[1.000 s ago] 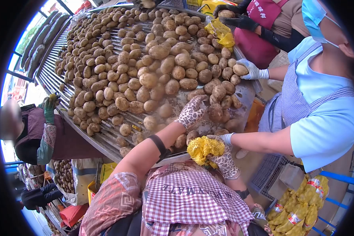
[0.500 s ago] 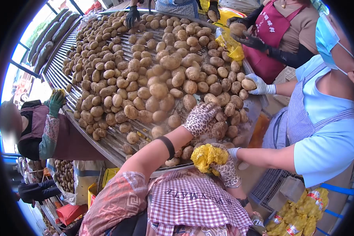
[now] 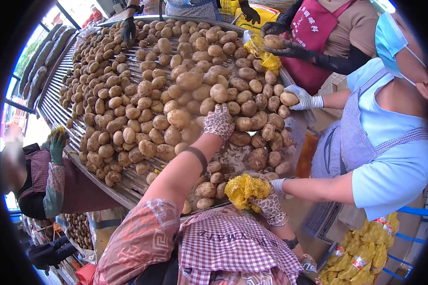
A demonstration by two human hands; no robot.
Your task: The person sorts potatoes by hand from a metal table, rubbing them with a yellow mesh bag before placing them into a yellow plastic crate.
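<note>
My left hand (image 3: pixel 218 124), in a leopard-print glove, reaches over the potato pile with its fingers stretched out against some potatoes. A pale potato (image 3: pixel 218 93) lies just beyond the fingertips. Near the table's front edge, my right hand (image 3: pixel 271 205), in a matching glove, is closed on a bunched yellow mesh bag (image 3: pixel 246 191). Part of that hand is hidden behind the bag. A co-worker's gloved hand and forearm come in right beside it.
Potatoes cover much of the slatted metal table (image 3: pixel 137 183). At right, a co-worker's striped glove (image 3: pixel 305 99) holds a potato; another person's black gloves (image 3: pixel 295 50) hold one behind. Filled yellow mesh bags (image 3: pixel 361 251) stand low at right, near a grey crate (image 3: pixel 321 221).
My left hand has moved left and farther in over the pile, and bare metal shows where it was. My right hand still grips the mesh bag. The view has shifted slightly.
</note>
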